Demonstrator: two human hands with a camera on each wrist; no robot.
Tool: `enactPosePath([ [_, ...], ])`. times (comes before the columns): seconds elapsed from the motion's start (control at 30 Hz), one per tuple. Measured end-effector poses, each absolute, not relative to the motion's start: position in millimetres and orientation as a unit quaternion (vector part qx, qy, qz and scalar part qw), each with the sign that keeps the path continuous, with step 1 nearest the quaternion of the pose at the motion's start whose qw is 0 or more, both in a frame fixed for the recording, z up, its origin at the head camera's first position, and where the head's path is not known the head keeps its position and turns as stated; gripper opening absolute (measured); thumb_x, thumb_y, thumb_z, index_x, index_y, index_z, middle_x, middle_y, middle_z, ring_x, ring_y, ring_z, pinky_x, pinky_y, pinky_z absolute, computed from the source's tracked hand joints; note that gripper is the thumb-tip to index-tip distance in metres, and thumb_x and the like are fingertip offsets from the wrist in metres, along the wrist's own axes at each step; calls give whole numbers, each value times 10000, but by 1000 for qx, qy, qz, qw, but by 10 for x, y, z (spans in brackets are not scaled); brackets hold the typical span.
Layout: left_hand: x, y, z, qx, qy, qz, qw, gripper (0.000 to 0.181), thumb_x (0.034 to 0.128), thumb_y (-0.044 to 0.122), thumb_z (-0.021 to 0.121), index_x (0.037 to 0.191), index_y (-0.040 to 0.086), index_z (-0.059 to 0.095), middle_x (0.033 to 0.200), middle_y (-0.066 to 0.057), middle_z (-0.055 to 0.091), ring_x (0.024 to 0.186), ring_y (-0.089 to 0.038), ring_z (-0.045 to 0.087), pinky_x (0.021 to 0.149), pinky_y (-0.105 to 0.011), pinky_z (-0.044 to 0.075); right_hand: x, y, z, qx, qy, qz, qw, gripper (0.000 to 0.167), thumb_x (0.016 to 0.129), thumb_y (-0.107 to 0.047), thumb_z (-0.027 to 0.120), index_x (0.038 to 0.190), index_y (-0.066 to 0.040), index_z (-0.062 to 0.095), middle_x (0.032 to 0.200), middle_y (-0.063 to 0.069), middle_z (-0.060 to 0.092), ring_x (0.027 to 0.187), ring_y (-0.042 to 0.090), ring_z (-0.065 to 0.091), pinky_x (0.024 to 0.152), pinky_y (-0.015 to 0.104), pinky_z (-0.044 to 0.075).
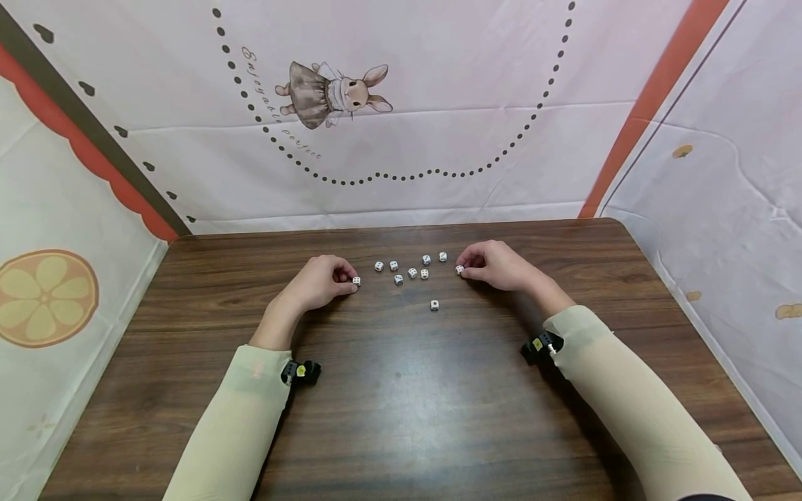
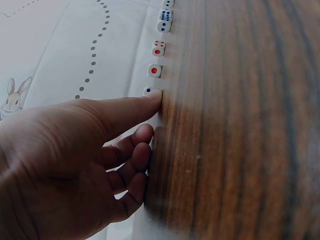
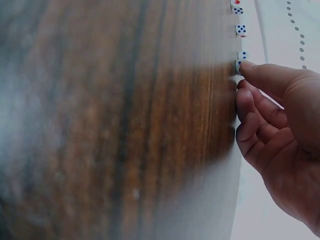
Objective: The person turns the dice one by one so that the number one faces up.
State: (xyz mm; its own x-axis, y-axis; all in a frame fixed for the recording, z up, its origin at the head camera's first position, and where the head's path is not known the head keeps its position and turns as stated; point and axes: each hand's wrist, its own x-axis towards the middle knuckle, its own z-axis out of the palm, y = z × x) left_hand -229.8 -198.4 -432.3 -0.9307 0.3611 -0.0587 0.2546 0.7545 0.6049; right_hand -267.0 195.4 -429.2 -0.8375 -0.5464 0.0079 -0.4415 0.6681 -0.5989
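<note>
At the left end of a loose group of white dice, my left hand (image 1: 322, 280) pinches a die (image 1: 356, 281) between thumb and fingers. The thumb partly covers that die (image 2: 148, 91) in the left wrist view. On the group's right side, my right hand (image 1: 497, 266) pinches another die (image 1: 459, 270) at the tabletop. Its other fingers curl loosely below the thumb in the right wrist view. Between the hands lie several more dice, among them one (image 1: 379, 266) nearest the left hand and one (image 1: 443, 257) nearest the right. A single die (image 1: 435, 305) sits closer to me, apart from the others.
The dark wooden table (image 1: 401, 403) stretches under both arms. A white printed cloth (image 1: 438, 146) with a rabbit figure (image 1: 338, 94) hangs behind its far edge, and similar cloth hangs at both sides. Each wrist carries a small black camera (image 1: 307, 372).
</note>
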Motion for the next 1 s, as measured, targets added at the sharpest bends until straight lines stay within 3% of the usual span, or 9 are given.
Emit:
enactPosePath([
  [0.4, -2305, -1992, -4337, 161, 933, 308, 88, 110, 954, 148, 815, 1031, 87, 764, 920, -35, 673, 875, -208, 596, 810, -380, 474, -2637, 1902, -4255, -293, 910, -283, 78, 189, 958, -100, 789, 1144, -69, 778, 969, 8, 721, 905, 198, 634, 840, 406, 509],
  [0.67, -2301, -1991, -4345, 163, 934, 308, 86, 112, 951, 146, 816, 1032, 86, 766, 920, -35, 673, 878, -205, 599, 812, -379, 475, -2631, 1893, -4253, -309, 909, -272, 67, 142, 962, -87, 776, 1101, -84, 803, 949, 9, 674, 849, 176, 597, 784, 382, 492],
  [1.0, -2304, -1983, -4337, 163, 932, 312, 84, 105, 944, 145, 823, 1016, 93, 767, 913, -30, 674, 871, -203, 599, 806, -376, 477, -2653, 1904, -4277, -279, 905, -311, 79, 68, 965, -80, 767, 1032, -91, 760, 886, -19, 728, 835, 153, 659, 777, 371, 527],
])
